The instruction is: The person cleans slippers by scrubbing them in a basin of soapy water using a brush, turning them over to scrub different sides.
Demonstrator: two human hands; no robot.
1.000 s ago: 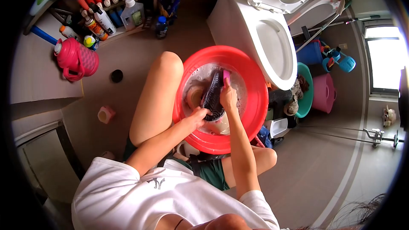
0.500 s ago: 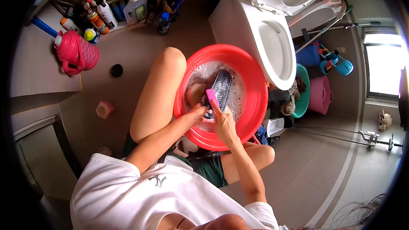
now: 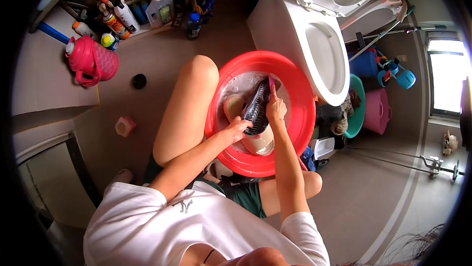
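Observation:
A red basin (image 3: 302, 113) of sudsy water stands between my knees. Over it my left hand (image 3: 239, 129) is closed on the near end of a shoe (image 3: 257, 106), whose dark ridged sole faces up. My right hand (image 3: 276, 109) grips a pink brush (image 3: 272, 83) at the shoe's right edge; the brush is seen nearly edge-on and its bristles are hidden. Beige footwear (image 3: 260, 144) shows in the water below the shoe, and another beige piece (image 3: 233, 107) lies to its left. I cannot tell how these beige pieces connect to the shoe.
A white toilet (image 3: 324, 59) stands just beyond the basin on the right. Teal (image 3: 357, 113) and pink tubs (image 3: 377, 111) are farther right. A pink thermos jug (image 3: 91, 62) and several bottles (image 3: 123, 17) stand at the upper left. A black lid (image 3: 139, 81) lies on the floor.
My right hand and the brush have moved from the middle of the sole to its right edge, farther out. The shoe has tilted, and more beige footwear shows below it.

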